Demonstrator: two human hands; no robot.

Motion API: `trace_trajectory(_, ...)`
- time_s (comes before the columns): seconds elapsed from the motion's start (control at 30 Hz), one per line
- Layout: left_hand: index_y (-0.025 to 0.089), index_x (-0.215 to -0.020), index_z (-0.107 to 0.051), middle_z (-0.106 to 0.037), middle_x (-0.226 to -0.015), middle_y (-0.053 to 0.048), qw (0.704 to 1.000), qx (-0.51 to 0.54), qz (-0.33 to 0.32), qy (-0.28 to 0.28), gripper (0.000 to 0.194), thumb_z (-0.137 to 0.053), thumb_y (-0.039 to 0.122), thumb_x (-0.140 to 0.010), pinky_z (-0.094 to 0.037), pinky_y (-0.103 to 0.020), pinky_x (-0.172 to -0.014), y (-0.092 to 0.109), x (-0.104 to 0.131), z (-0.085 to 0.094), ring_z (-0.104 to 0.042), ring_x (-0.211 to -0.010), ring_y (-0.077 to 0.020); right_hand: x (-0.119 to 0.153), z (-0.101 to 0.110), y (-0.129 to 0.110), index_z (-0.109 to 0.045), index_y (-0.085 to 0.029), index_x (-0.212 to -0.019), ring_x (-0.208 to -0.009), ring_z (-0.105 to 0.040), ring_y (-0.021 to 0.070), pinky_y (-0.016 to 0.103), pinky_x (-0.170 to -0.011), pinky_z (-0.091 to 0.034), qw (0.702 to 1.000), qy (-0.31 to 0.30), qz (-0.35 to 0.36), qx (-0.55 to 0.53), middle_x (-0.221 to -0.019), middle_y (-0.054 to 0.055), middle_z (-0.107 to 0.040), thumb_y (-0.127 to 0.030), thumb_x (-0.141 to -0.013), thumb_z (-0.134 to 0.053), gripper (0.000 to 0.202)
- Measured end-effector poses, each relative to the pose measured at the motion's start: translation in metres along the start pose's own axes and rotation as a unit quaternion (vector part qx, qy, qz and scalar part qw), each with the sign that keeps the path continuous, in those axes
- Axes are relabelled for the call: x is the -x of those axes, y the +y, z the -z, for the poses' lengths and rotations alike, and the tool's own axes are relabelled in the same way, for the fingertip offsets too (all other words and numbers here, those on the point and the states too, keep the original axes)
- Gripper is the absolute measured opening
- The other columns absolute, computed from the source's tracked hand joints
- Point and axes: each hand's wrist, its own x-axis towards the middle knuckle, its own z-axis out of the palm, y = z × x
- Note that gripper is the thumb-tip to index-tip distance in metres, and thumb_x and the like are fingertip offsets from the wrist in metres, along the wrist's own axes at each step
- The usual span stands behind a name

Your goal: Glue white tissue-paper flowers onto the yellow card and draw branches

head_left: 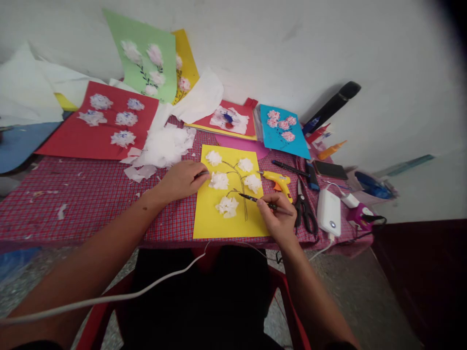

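A yellow sheet (215,226) lies near the table's front edge, with several white tissue flowers and thin dark drawn stems on it. My right hand (278,216) grips a dark pen (268,204), its tip touching or just above the sheet by a small drawn leaf above the lowest flower. At the sheet's left edge, my left hand (187,180) has its fingers closed round a small dark object (202,173), perhaps a pen cap.
White tissue scraps (164,146) lie behind my left hand. Right of the sheet are a yellow glue gun (277,181), black scissors (305,214) and a white power bank (329,212). Red (73,141), green (146,34) and blue (266,138) flower sheets stand behind. A white cable (160,281) crosses in front.
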Motion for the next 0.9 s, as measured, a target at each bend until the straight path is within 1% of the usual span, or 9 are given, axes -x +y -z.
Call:
trace_trajectory(0.2, 0.019, -0.099, -0.066, -0.072, -0.095, -0.01, 1.0, -0.003, -0.002, 0.0, 0.031, -0.046, 0.041, -0.104, -0.047, -0.039, -0.082, -0.002, 0.001, -0.002, -0.065, -0.092, -0.0251, -0.025, -0.009, -0.005, -0.064, -0.025, -0.079, -0.07, -0.059, 0.0181, 0.034, -0.066, -0.048, 1.0, 0.01, 0.024, -0.002, -0.076, 0.0, -0.066, -0.033, -0.092, -0.07, 0.016)
trace_trajectory(0.33, 0.019, -0.098, -0.066, -0.073, -0.095, -0.01, 1.0, -0.001, -0.005, 0.003, 0.03, -0.046, 0.041, -0.104, -0.047, -0.039, -0.082, -0.002, 0.001, -0.003, -0.065, -0.092, -0.0249, -0.044, -0.017, -0.004, -0.062, -0.025, -0.076, -0.069, -0.058, 0.0173, 0.033, -0.064, -0.046, 0.999, 0.031, 0.019, 0.003, -0.074, -0.001, -0.063, -0.035, -0.092, -0.07, 0.021)
trace_trajectory(0.4, 0.02, -0.097, -0.066, -0.072, -0.094, -0.01, 1.0, -0.001, -0.005, 0.001, 0.03, -0.046, 0.041, -0.104, -0.047, -0.038, -0.082, -0.002, 0.0, -0.002, -0.065, -0.092, -0.0246, -0.051, -0.022, -0.004, -0.062, -0.025, -0.077, -0.069, -0.058, 0.017, 0.032, -0.064, -0.047, 0.999, 0.041, 0.012, -0.006, -0.074, -0.001, -0.063, -0.035, -0.092, -0.069, 0.02)
trace_trajectory(0.47, 0.019, -0.097, -0.066, -0.072, -0.093, -0.009, 1.0, 0.0, -0.008, 0.002, 0.03, -0.045, 0.041, -0.104, -0.047, -0.039, -0.082, -0.002, 0.0, -0.002, -0.065, -0.091, -0.0244, -0.057, -0.027, -0.005, -0.064, -0.024, -0.082, -0.072, -0.06, 0.0173, 0.031, -0.066, -0.049, 0.999, 0.042, 0.005, -0.028, -0.077, -0.001, -0.065, -0.033, -0.092, -0.068, 0.014)
trace_trajectory(0.57, 0.019, -0.098, -0.067, -0.073, -0.094, -0.01, 1.0, -0.002, -0.011, 0.004, 0.031, -0.045, 0.041, -0.104, -0.047, -0.039, -0.082, -0.002, 0.0, -0.002, -0.065, -0.091, -0.0245, -0.064, -0.035, -0.002, -0.069, -0.024, -0.091, -0.076, -0.063, 0.0176, 0.03, -0.066, -0.05, 0.998, 0.0, -0.011, -0.063, -0.086, 0.001, -0.07, -0.03, -0.091, -0.066, 0.007)
trace_trajectory(0.67, 0.018, -0.099, -0.067, -0.073, -0.095, -0.01, 1.0, -0.005, -0.013, 0.006, 0.032, -0.045, 0.041, -0.104, -0.047, -0.039, -0.082, -0.002, 0.0, -0.002, -0.065, -0.092, -0.0243, -0.072, -0.041, 0.004, -0.07, -0.024, -0.099, -0.067, -0.059, 0.0151, 0.029, -0.059, -0.047, 0.995, -0.058, -0.011, -0.08, -0.09, 0.001, -0.072, -0.027, -0.09, -0.063, 0.012)
trace_trajectory(0.73, 0.018, -0.099, -0.067, -0.073, -0.095, -0.01, 1.0, -0.008, -0.016, 0.01, 0.032, -0.045, 0.04, -0.105, -0.048, -0.038, -0.082, -0.002, 0.0, -0.003, -0.065, -0.092, -0.0244, -0.078, -0.043, 0.008, -0.07, -0.024, -0.098, -0.064, -0.057, 0.0143, 0.028, -0.058, -0.045, 0.994, -0.08, 0.005, -0.078, -0.088, 0.0, -0.071, -0.025, -0.089, -0.062, 0.012)
trace_trajectory(0.8, 0.017, -0.099, -0.068, -0.073, -0.094, -0.01, 1.0, -0.01, -0.02, 0.011, 0.032, -0.045, 0.039, -0.105, -0.048, -0.038, -0.082, -0.003, 0.001, -0.003, -0.065, -0.091, -0.0246, -0.083, -0.044, 0.011, -0.069, -0.024, -0.095, -0.064, -0.057, 0.0145, 0.029, -0.059, -0.045, 0.993, -0.084, 0.023, -0.073, -0.084, 0.0, -0.07, -0.024, -0.088, -0.063, 0.01)
trace_trajectory(0.9, 0.017, -0.099, -0.068, -0.073, -0.092, -0.01, 1.0, -0.01, -0.022, 0.011, 0.033, -0.045, 0.039, -0.105, -0.048, -0.038, -0.081, -0.003, 0.001, -0.004, -0.065, -0.09, -0.0248, -0.084, -0.044, 0.012, -0.068, -0.024, -0.09, -0.061, -0.055, 0.014, 0.029, -0.057, -0.044, 0.995, -0.066, 0.028, -0.065, -0.08, -0.001, -0.069, -0.025, -0.087, -0.064, 0.005)
